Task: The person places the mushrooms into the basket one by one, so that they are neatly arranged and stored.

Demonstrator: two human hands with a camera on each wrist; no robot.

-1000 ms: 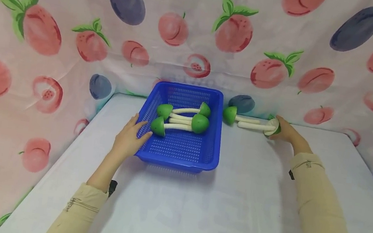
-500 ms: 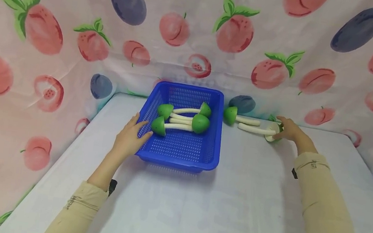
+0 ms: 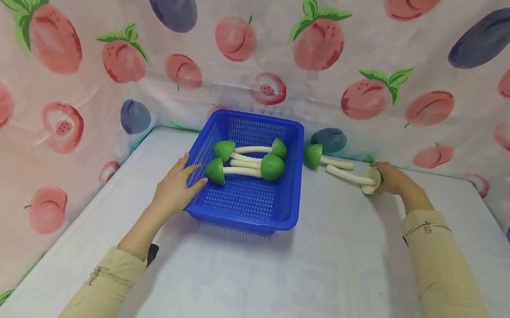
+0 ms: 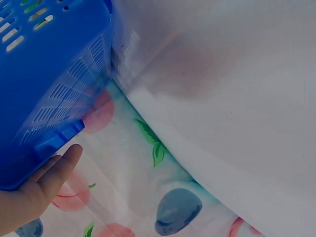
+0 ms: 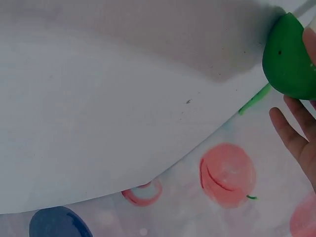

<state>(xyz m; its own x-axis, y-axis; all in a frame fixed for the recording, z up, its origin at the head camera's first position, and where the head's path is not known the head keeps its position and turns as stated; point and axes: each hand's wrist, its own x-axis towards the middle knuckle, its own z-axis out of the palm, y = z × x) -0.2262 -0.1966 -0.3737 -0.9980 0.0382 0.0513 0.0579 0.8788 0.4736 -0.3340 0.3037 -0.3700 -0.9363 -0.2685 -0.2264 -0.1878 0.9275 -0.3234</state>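
In the head view, several toy mushrooms with green caps and white stems, such as one mushroom (image 3: pixel 272 168), lie in a blue plastic basket (image 3: pixel 247 220). My left hand (image 3: pixel 176 184) lies over the basket's left rim, some fingers reaching inside and others along the outer side. Its fingers look straight in the left wrist view, touching the rim. To the right of the basket, my right hand (image 3: pixel 394 180) pinches a mushroom (image 3: pixel 350 176) by its cap, whose green outside shows in the right wrist view. The stem points left. Another mushroom (image 3: pixel 313 156) lies against the basket's right side.
The basket stands near the back of a table (image 3: pixel 315 293) covered in white. A fruit-printed cloth (image 3: pixel 269 39) rises behind the table and along its left side.
My right hand has loosened around the mushroom's cap, then closed on it again. The mushroom has turned slightly, separating from its neighbour's stem. My left hand stays on the rim.
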